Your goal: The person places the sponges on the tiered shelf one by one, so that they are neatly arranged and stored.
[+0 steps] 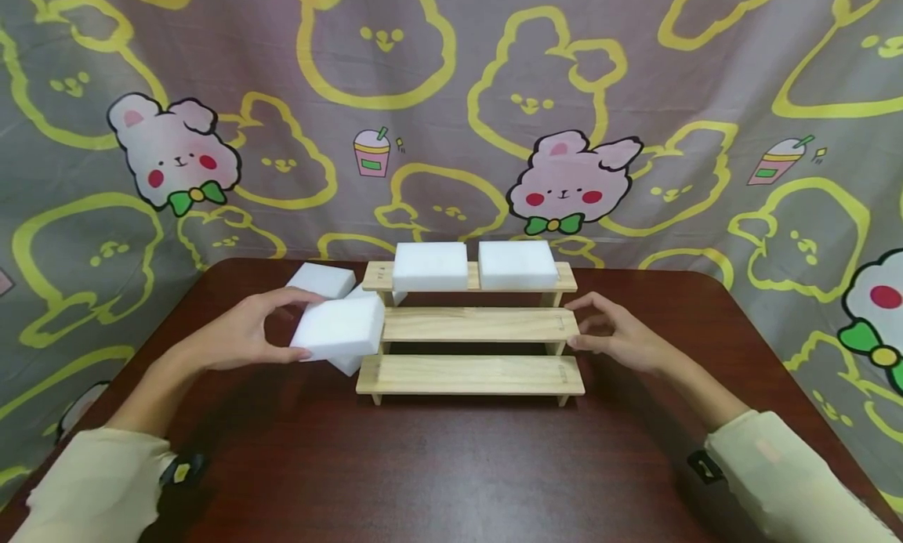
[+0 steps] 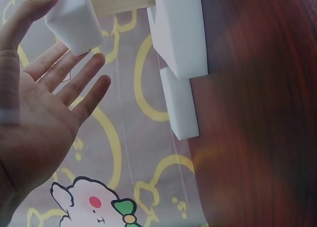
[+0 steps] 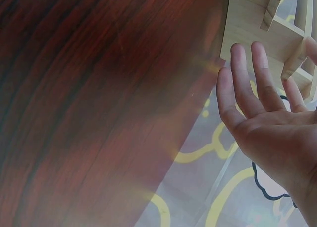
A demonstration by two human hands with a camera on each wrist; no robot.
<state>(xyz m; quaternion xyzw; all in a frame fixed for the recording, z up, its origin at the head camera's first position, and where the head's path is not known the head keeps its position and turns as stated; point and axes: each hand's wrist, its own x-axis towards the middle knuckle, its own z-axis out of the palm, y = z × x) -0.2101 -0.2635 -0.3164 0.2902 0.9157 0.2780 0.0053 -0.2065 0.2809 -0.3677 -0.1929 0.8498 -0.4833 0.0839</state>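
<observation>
Your left forearm reached up from the lower left in a pale sleeve (image 1: pixel 106 480), and your left hand (image 1: pixel 243 331) stood just to the left of the wooden rack (image 1: pixel 480 324). Its thumb and index finger pinched a white block (image 1: pixel 342 325) by its left end, while the other fingers were spread apart, as the left wrist view showed. That block was slightly tilted, near the rack's left side, in front of other white blocks it partly hid. 1 of these, the rear block (image 1: pixel 323 280), lay on the dark table (image 1: pixel 466 472).

Your right forearm came in from the lower right, and your right hand (image 1: pixel 624 339) was beside the rack's right end, at its middle tier. The fingers were parted and gently bent, with a gap between thumb and index finger; you could not tell whether they touched the wood. On the top of 3 tiers sat 2 blocks, the left one (image 1: pixel 430 266) and the right one (image 1: pixel 517 265), slightly apart.
</observation>
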